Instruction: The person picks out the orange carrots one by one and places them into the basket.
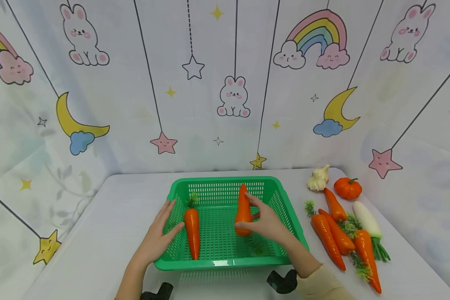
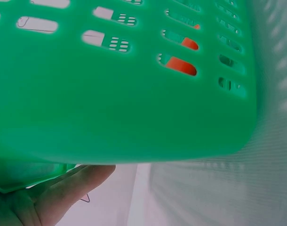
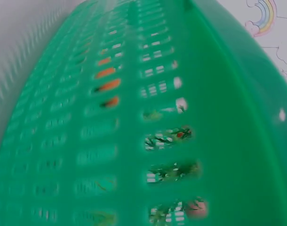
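A green slotted basket [image 1: 225,263] sits on the white table. My left hand [image 1: 155,237] rests at its left rim, fingers straight and thumb reaching over the inside. In the left wrist view, part of that hand [image 2: 63,197] shows at the edge of the basket's wall [image 2: 134,103]. One carrot [image 1: 192,231] lies along the basket's left side, its leafy end away from me. My right hand [image 1: 266,223] grips another carrot [image 1: 243,204] over the basket's right half, with its tip pointing away and its greens toward me. The basket's wall [image 3: 228,117] mostly hides that carrot in the right wrist view.
Several more carrots [image 1: 328,239] lie in a pile right of the basket. Near them are a white radish [image 1: 366,218] with green stalks, a small pumpkin [image 1: 347,188] and a garlic bulb [image 1: 318,179]. A patterned cloth [image 1: 210,104] hangs behind the table.
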### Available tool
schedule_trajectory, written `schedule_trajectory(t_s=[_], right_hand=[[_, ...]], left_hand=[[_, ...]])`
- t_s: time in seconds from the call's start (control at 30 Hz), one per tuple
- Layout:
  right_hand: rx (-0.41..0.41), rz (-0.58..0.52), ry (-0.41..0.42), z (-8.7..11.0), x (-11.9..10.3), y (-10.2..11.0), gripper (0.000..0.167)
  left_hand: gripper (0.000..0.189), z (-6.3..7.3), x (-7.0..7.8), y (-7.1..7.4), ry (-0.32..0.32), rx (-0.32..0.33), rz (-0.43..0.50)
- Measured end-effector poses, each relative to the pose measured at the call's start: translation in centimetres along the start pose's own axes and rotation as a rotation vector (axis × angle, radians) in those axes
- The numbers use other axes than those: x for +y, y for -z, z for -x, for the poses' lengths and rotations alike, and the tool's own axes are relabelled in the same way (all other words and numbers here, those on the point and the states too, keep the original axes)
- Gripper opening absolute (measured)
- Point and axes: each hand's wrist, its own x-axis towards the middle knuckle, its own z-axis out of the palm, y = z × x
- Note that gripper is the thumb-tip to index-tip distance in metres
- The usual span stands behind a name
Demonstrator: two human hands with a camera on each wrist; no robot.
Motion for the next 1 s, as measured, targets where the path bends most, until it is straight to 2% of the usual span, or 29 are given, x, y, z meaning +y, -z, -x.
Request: schedule_trajectory(t_s=[0.27, 0.6, 1.0], right_hand=[[-0.03, 0.017, -0.005, -0.7, -0.5, -1.6, 0.086], [-0.103, 0.031, 0.038, -1.1, -1.4, -3.9, 0.086], [-0.08, 0.052, 0.068, -1.4, -3.2, -7.1, 0.085]], left_hand=[[0.069, -0.1, -0.1, -0.2, 0.001, -0.008, 0.004], [0.069, -0.1, -0.1, 0.0, 0.013, -0.014, -0.005], [0.07, -0.1, -0.3, -0.1, 0.01, -0.012, 0.001]])
